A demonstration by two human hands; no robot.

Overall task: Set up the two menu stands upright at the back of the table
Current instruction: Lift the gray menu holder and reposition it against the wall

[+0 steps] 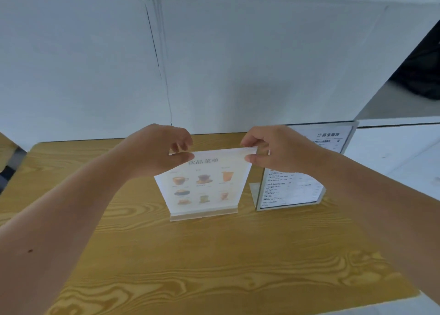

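A clear acrylic menu stand with drink pictures (204, 183) stands upright on its base near the middle of the wooden table (166, 255). My left hand (157, 152) pinches its top left corner and my right hand (273, 151) pinches its top right corner. A second menu stand with black text (292, 190) stands upright just to its right, partly hidden behind my right hand and forearm, its top reaching toward the wall.
A pale wall (214, 64) with a dark vertical crack rises directly behind the table. A grey ledge (392, 147) lies to the right of the table. The table's left edge drops to a dark floor area (12, 162).
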